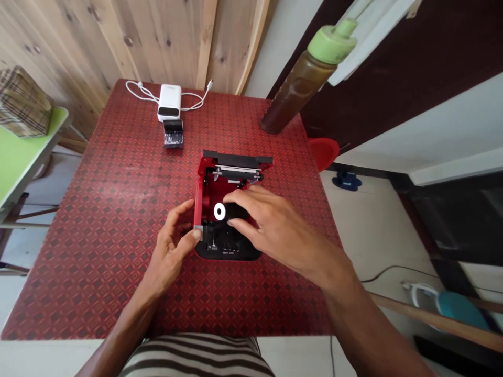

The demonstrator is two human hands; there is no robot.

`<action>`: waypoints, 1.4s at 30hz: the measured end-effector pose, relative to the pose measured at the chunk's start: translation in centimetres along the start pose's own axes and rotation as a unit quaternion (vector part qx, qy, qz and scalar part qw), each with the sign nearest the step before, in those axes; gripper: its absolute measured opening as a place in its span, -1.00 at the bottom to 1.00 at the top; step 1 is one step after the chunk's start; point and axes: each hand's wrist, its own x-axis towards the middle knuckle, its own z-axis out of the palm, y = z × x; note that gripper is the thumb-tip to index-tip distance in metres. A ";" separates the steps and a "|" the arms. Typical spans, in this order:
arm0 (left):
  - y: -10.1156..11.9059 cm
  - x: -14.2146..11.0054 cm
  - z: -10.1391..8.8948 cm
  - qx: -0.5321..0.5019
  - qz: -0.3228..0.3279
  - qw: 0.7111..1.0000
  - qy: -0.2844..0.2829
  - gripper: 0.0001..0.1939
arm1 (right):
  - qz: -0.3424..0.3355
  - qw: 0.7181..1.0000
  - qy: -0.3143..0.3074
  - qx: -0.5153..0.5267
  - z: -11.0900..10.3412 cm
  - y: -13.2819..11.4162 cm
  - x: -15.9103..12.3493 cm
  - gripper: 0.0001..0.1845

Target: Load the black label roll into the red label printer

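Note:
In front of me on the table is a red and black label printer [199, 201] with its lid raised, showing a roller and metal parts inside. My right hand [267, 214] pinches a black roll [236, 211] with a white, hollow core, holding it over the printer's inside. The roll's right end is hidden behind my fingers. At the printer's left side is my left hand [175, 235], its thumb on a grey patch by the front corner and its fingers curled along the outer wall.
A white power bank [170, 100] with a white cable lies at the back left, a small black roll [173, 134] just before it. At the back right stands a tall brown bottle [301, 84] with a green cap. The red patterned table [118, 251] carries everything.

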 end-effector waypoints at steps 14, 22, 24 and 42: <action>-0.2 -0.1 -0.2 0.005 -0.002 1.000 -0.002 -0.38 | 0.030 0.987 -0.069 -0.140 3.6 0.1 3.8 -0.70; -0.2 0.0 -0.2 -0.007 -0.004 1.000 -0.003 -0.38 | 0.021 0.992 -0.070 -0.103 3.7 0.8 4.2 -0.64; -0.1 0.0 -0.2 -0.005 -0.007 1.000 -0.002 -0.38 | 0.010 0.997 -0.042 -0.067 3.1 0.5 3.5 -0.63; -0.4 -0.1 -0.2 0.009 0.007 1.000 0.001 -0.40 | -0.095 0.980 -0.173 0.025 0.7 1.8 3.4 -0.68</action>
